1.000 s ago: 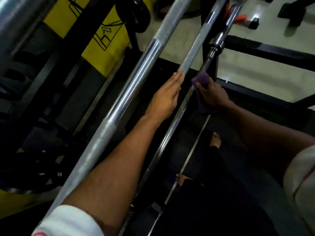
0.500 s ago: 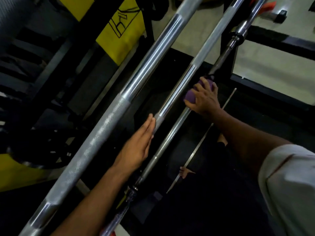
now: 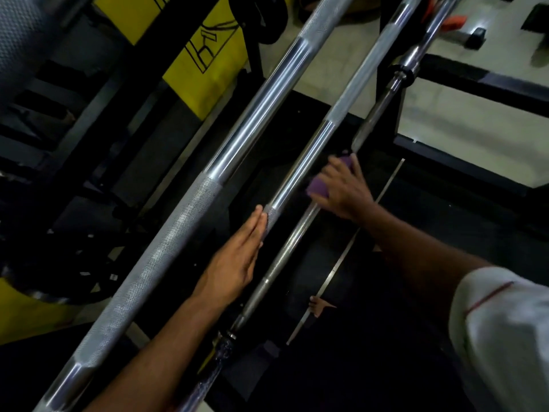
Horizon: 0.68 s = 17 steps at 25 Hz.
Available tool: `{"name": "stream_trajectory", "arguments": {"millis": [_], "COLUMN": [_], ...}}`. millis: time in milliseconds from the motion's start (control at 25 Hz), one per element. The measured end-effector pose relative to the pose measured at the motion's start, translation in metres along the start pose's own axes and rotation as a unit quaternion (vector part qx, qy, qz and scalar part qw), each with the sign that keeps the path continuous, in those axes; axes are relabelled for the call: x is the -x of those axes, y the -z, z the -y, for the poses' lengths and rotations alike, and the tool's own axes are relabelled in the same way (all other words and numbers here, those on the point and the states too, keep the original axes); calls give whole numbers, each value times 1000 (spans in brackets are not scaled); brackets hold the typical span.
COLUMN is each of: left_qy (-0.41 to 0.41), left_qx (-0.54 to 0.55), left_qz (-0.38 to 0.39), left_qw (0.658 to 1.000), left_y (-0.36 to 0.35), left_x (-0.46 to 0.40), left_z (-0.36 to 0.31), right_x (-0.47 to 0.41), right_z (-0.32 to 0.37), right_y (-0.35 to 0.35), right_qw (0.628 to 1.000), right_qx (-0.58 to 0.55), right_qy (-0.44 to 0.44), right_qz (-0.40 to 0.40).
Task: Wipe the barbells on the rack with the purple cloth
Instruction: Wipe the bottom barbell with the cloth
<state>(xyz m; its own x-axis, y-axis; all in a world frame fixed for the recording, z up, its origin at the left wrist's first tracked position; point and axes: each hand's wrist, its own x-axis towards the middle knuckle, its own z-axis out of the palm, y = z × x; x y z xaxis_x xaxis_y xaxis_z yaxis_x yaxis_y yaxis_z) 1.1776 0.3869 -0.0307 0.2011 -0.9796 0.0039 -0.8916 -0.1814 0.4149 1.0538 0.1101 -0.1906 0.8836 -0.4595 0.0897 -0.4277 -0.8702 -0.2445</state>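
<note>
1. Cloth [image 3: 319, 185], purple, sits bunched on the thin bar [image 3: 285, 248], the rightmost of three slanted bars, about midway along its visible length.
2. Right hand [image 3: 341, 188] has its grip clenched round the cloth and wraps it against that bar.
3. Left hand [image 3: 234, 263] has its grip released, fingers straight, lying along the knurled part of the middle bar [image 3: 326, 129].
4. Thick bar [image 3: 190, 203] runs parallel to the left.
5. Yellow panel [image 3: 205, 63] stands behind; a pale floor [image 3: 463, 114] shows at upper right.
</note>
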Motion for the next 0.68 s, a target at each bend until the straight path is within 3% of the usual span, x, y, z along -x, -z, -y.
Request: {"name": "stream_trajectory", "arguments": {"millis": [120,240,320,400,520,680], "left_qy": [9,12,7,6,4,2], "left_qx": [9,13,20,20,13,7], "left_qz": [2,2,-1,-5,-9,-11], "left_qw": [1000,1000,1000,1000,1000,1000], "left_y": [-1,-2,-3,-2,-1,-2], "left_x": [-1,0,-1,0,0,-1], "left_z": [-1,0,0,-1,-3,-2], "right_x": [-28,-11,19,44,30,-11], "right_z": [-26,11,49,63,14,-13], "right_y": [4,-5,-13,-19,-9,3], "right_qw": [995,988,991,997,998,991], "right_qx": [-23,-74,-85,-72,-38,-84], "right_qy": [-96,-132,-102,-18,51,-100], "right_qz": [27,11,-14,2,12,14]}}
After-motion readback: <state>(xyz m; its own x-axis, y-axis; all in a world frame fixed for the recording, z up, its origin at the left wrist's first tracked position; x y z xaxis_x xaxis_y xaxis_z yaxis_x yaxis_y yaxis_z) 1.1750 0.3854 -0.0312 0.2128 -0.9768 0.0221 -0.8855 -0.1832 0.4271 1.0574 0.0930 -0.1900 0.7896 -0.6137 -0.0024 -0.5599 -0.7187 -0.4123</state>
